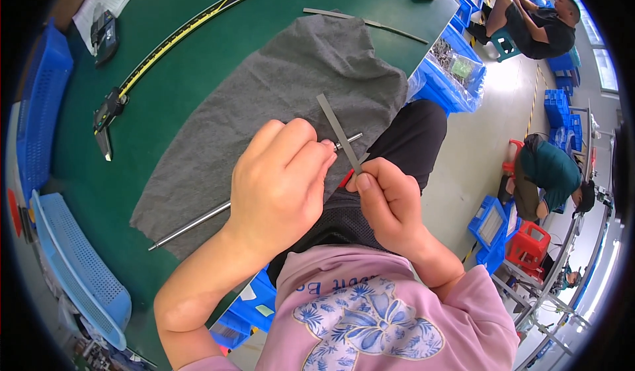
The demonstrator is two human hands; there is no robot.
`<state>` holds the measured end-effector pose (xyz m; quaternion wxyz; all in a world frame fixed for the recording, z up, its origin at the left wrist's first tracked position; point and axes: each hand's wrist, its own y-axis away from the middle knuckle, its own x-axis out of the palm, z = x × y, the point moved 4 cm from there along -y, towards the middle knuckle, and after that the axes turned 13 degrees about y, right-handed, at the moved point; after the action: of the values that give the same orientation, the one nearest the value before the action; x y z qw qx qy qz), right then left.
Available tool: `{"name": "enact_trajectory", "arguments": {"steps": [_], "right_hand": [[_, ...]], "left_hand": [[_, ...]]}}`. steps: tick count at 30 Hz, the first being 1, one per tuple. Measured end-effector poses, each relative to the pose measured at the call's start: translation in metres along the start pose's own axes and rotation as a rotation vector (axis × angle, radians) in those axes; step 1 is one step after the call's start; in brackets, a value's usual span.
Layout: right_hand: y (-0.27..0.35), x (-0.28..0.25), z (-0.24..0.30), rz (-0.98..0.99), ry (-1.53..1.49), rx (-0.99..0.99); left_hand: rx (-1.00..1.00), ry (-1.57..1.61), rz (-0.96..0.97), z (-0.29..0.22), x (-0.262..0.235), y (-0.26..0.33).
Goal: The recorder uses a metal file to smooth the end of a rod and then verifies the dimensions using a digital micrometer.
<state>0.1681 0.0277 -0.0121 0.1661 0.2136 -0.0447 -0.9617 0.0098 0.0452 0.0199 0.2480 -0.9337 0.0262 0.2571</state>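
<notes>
Left hand (281, 172): raised over the grey cloth (218, 120), back upward, wrist nearly in line with the forearm, elbow bent out to lower left. Grip closed, fingers curled round a steel rod (192, 224). Right hand (390, 202): in from lower right, above the lap, forearm slanting up and leftward, knuckles bent. Grip closed to a pinch, thumb against forefinger, on the lower end of a flat grey strip (339, 129).

Rod aslant: short end out past the left fingertips, long end down-left over the cloth to its lower edge. Strip angled up-left, crossing the rod's short end in view; cannot tell whether touching.

Containers. Along the left side of the green bench (198, 0): deep-blue basket (49, 86) farther up, pale-blue basket (83, 265) nearer, both perforated; contents not made out. Beyond the right edge: blue bin (440, 96) with clear plastic inside, holding a heap of small metal pieces (444, 60) and something pale green (461, 67). Low down, between left forearm and shirt: blue crates (246, 315), partly hidden, with white and green patches showing.
</notes>
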Motion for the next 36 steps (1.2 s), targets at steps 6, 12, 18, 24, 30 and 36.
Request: {"name": "enact_trajectory", "arguments": {"steps": [6,12,18,24,30,36], "right_hand": [[0.001,-0.001,0.002,0.022,0.076,0.001],[0.000,-0.001,0.009,-0.044,0.103,-0.043],[-0.003,0.000,0.009,0.010,0.104,0.032],[-0.005,0.003,0.005,-0.074,0.078,-0.110],[-0.002,0.002,0.003,-0.103,0.142,-0.153],[-0.001,0.001,0.004,-0.062,0.145,-0.071]], "left_hand": [[-0.002,0.009,0.001,0.001,0.001,0.001],[-0.016,0.016,-0.001,-0.001,0.000,0.000],[-0.021,0.038,-0.002,0.000,0.000,0.000],[-0.025,0.046,0.016,-0.001,0.001,0.000],[-0.004,0.062,-0.016,0.001,0.001,-0.001],[-0.001,0.058,-0.022,0.002,0.002,-0.002]]}}
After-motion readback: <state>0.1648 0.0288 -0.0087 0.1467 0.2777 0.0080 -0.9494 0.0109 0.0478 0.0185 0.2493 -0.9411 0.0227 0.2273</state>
